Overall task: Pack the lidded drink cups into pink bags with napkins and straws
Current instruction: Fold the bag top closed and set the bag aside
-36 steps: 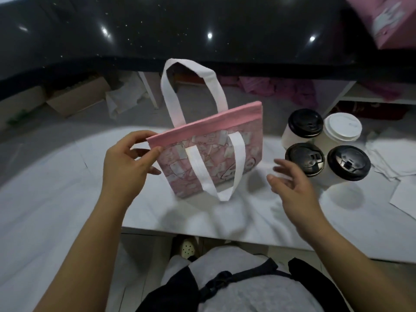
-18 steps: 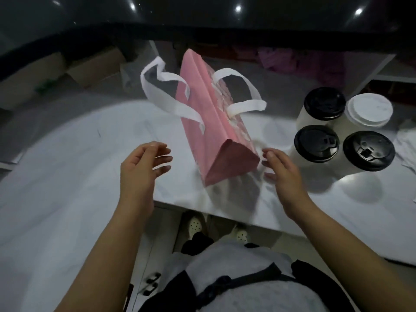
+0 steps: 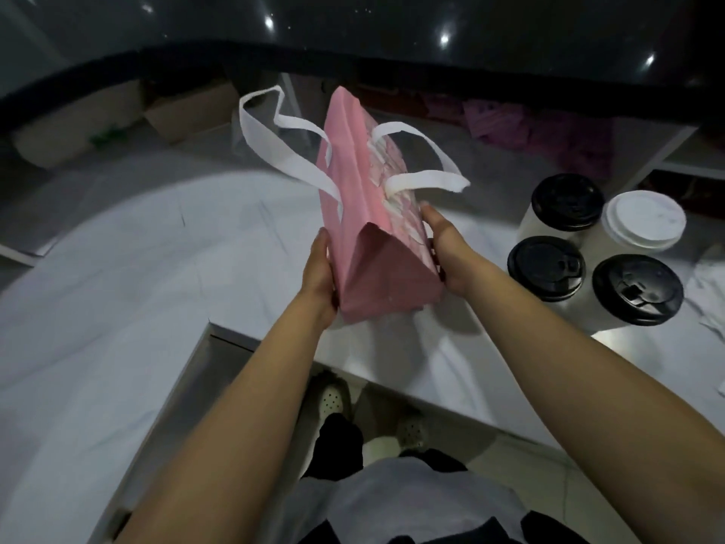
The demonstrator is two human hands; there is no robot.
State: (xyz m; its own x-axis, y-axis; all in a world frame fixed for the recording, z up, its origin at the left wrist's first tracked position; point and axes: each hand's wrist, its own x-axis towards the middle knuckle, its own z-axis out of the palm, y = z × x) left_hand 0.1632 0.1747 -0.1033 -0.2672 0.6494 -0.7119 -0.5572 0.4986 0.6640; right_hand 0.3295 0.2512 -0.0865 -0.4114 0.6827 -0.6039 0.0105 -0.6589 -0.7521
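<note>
A pink bag [image 3: 368, 214] with two white handles stands end-on to me on the white counter [image 3: 117, 308], its mouth pressed flat. My left hand [image 3: 319, 268] presses its left side and my right hand [image 3: 445, 249] presses its right side, so the bag is held between both palms near its base. To the right stand several lidded cups: a black-lidded one [image 3: 545, 265] nearest the bag, another black-lidded cup [image 3: 637, 288] in front right, a third [image 3: 567, 202] behind, and a white-lidded cup [image 3: 643, 219] at the back right.
White papers [image 3: 710, 296] lie at the counter's right edge. The counter has a notch at its front edge, where my feet [image 3: 333, 398] show on the floor. Beyond the counter are cardboard boxes [image 3: 188, 111] and pink material [image 3: 537, 131] under a dark ledge.
Both hands, apart from the bag half a second ago, have closed in on its two sides. A second ago my left hand held the bag broadside by its top corner; it now stands end-on.
</note>
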